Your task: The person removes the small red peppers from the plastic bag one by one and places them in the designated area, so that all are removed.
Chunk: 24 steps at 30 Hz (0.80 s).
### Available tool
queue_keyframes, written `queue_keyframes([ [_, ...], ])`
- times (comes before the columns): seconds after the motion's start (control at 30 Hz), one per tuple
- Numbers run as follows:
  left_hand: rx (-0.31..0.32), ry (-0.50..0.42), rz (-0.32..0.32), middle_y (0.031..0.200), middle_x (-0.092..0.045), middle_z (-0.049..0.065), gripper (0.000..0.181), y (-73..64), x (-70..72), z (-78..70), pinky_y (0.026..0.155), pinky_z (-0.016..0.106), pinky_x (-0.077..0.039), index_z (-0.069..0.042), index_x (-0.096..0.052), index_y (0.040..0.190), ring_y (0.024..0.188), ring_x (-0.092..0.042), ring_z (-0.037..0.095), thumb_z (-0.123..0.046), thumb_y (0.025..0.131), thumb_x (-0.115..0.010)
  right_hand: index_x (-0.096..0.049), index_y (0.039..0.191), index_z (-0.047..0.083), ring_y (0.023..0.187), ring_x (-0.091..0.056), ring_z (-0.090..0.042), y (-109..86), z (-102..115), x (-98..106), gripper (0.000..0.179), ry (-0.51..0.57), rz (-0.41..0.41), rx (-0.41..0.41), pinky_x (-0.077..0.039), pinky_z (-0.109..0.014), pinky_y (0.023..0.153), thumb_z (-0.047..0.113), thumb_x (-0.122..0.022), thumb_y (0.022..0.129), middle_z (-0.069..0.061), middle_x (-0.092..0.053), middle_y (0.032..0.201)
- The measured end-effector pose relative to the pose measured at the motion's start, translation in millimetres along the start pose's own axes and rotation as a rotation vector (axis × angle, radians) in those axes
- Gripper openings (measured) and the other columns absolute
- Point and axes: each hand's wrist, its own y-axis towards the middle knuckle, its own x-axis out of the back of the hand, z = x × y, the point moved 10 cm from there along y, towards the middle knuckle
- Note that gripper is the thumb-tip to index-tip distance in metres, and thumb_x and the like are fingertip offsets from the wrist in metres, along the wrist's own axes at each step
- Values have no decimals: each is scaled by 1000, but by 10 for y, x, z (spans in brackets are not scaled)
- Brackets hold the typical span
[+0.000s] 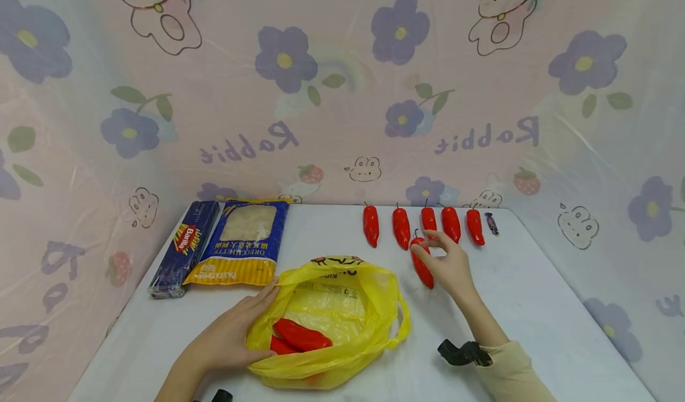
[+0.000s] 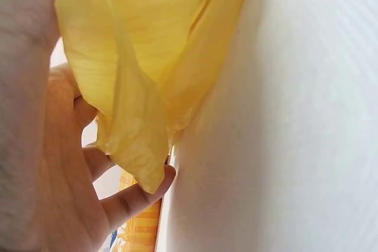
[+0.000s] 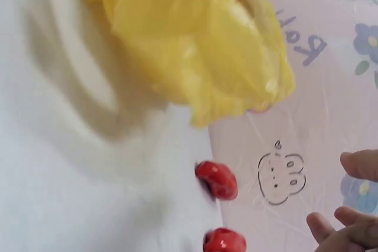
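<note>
My left hand lies against the left side of a yellow plastic bag, thumb and fingers spread wide along its rim. In the left wrist view, the fingers touch the loose bag film. Red peppers lie inside the bag, whose mouth gapes upward. My right hand hovers over a single red pepper that sits forward of the others. Its thumb and fingers stand apart with nothing between them in the right wrist view. Behind it is a row of several more red peppers.
A blue Barilla spaghetti pack and a blue-and-yellow orecchiette bag lie at the left of the white table. A small dark wrapped candy is at the row's right end. A printed curtain surrounds the table.
</note>
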Motion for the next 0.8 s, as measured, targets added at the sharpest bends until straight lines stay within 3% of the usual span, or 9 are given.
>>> queue_keyframes([
  [0.1, 12, -11, 2, 177, -22, -3, 113, 6, 7, 4, 116, 69, -42, -23, -32, 169, 150, -42, 47, -64, 77, -86, -63, 143, 12, 84, -70, -27, -87, 263, -77, 57, 63, 11, 77, -60, -19, 71, 40, -79, 96, -13, -75, 123],
  [0.2, 11, -9, -4, 176, -24, -3, 114, 9, 18, -2, 115, 68, -43, -22, -33, 169, 150, -43, 45, -63, 77, -86, -67, 138, 11, 62, -59, -18, -204, 537, -228, 50, 146, 71, 172, -55, -18, 61, 32, -81, 95, -12, -75, 119],
  [0.33, 14, -12, 0, 176, -24, -3, 114, 4, 17, -6, 115, 67, -44, -23, -32, 169, 150, -44, 43, -62, 77, -87, -72, 131, 9, 44, -38, -10, -416, 881, -556, 41, 266, 254, 283, -42, -19, 45, 22, -82, 93, -10, -76, 116],
  [0.47, 27, -19, 9, 177, -23, -4, 113, 0, 17, 3, 115, 68, -43, -24, -31, 169, 150, -43, 45, -62, 77, -87, -75, 126, 8, 43, -30, -4, -643, 1152, -936, 37, 315, 431, 355, -31, -18, 41, 21, -83, 93, -7, -78, 113],
  [0.63, 38, -20, 17, 177, -20, -6, 112, -2, 7, 15, 117, 69, -41, -24, -32, 169, 151, -41, 46, -62, 78, -86, -78, 122, 11, 44, -26, -2, -852, 1284, -1373, 34, 305, 581, 373, -27, -18, 42, 29, -84, 93, -11, -78, 114],
  [0.8, 50, -24, 27, 177, -20, -7, 112, 7, -6, 4, 117, 69, -40, -26, -31, 169, 152, -40, 46, -63, 78, -85, -80, 116, 10, 48, -30, -2, -994, 1250, -1683, 33, 190, 672, 397, -30, -17, 47, 33, -84, 93, -5, -80, 110],
])
